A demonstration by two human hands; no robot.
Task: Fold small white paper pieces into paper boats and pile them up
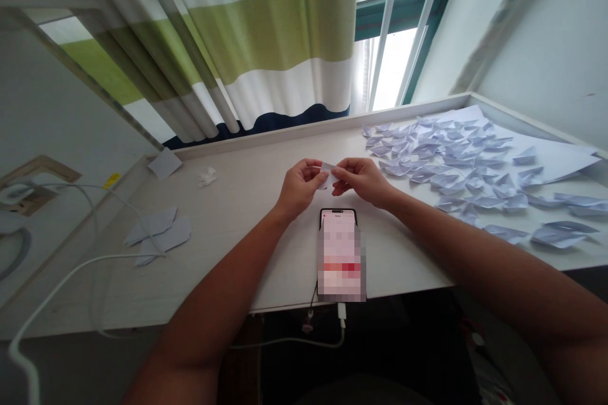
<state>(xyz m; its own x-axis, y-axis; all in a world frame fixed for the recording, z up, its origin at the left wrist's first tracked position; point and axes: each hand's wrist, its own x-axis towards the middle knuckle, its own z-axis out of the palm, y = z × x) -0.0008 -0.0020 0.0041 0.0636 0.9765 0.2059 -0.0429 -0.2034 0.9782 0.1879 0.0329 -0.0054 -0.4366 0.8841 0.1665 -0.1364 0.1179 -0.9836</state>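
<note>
Between my two hands is a small piece of white paper (327, 176), raised a little over the white table. My left hand (303, 185) pinches its left side with thumb and fingers. On the other side my right hand (358, 178) grips the paper's right edge, closed in a pinch. The fingers cover much of the sheet, so its folds are hard to make out. Just below the hands lies a phone (338, 253) with its screen lit and partly blurred. Many folded paper boats (441, 152) spread over the table to the right of my right hand.
Flat paper pieces (164, 234) lie at the left, with another sheet (164, 164) in the back left corner and a crumpled scrap (208, 176) nearby. A white cable (71, 278) loops over the left side. Larger sheets (555, 152) rest under the boats. Curtains (275, 25) hang behind.
</note>
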